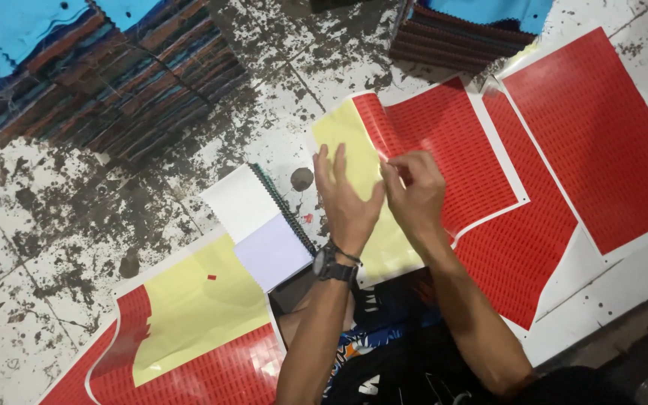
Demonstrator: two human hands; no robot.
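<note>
The stained white tiled floor (54, 247) carries everything around me. Stacks of fabric swatches (136, 82) with blue top sheets lie at the far left, and a smaller stack (459, 37) sits further right. Large red sticker sheets (601, 135) spread across the right side, and another red sheet with its yellow backing exposed (196, 315) lies at the lower left. A spiral notebook (260, 225) rests open just left of my arms. In front of me is the red sticker sheet (444, 142) I work on, partly peeled off its yellow backing (354, 142). My left hand (346, 199), wearing a black wristwatch (331, 264), lies flat and open on the backing. My right hand (414, 191) pinches the peeled red edge between its fingertips.
</note>
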